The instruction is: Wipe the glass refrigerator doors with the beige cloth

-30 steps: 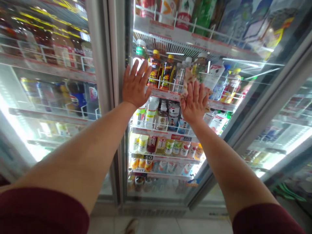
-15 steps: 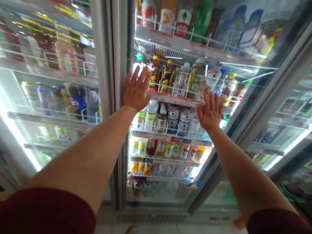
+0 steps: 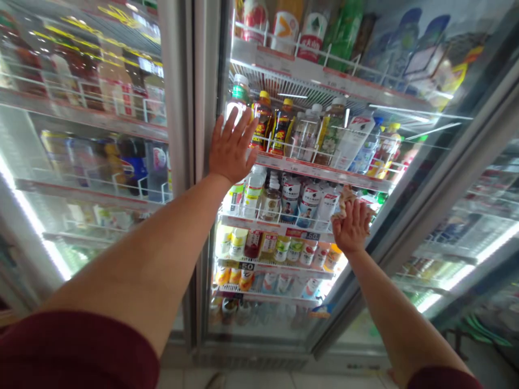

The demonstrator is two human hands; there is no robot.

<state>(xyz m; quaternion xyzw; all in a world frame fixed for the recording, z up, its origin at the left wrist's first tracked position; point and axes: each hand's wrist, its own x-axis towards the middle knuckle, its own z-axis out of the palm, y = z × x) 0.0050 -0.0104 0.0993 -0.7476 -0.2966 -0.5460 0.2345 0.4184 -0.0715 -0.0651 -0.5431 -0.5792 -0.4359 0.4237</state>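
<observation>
My left hand (image 3: 231,148) lies flat with fingers spread at the left edge of the glass door (image 3: 279,334), partly over the door frame (image 3: 201,97). It holds nothing. My right hand (image 3: 350,232) presses a crumpled, light brownish cloth (image 3: 347,195) against the glass near the door's right side. Most of the cloth is hidden behind the palm and fingers; its edges stick out above and to the right. Behind the glass are shelves of drinks, among them dark bottles with yellow caps (image 3: 281,129) near my left hand.
To the left stands another glass-fronted cooler section with bottles and cans, including a blue can (image 3: 134,162). More shelves show through the glass on the right. A vent grille (image 3: 251,361) runs below the door, above the tiled floor (image 3: 251,380).
My right hand has slid down the glass with the cloth, from the bottle shelf to the one below. My left hand stays in place on the door. The view has shifted slightly.
</observation>
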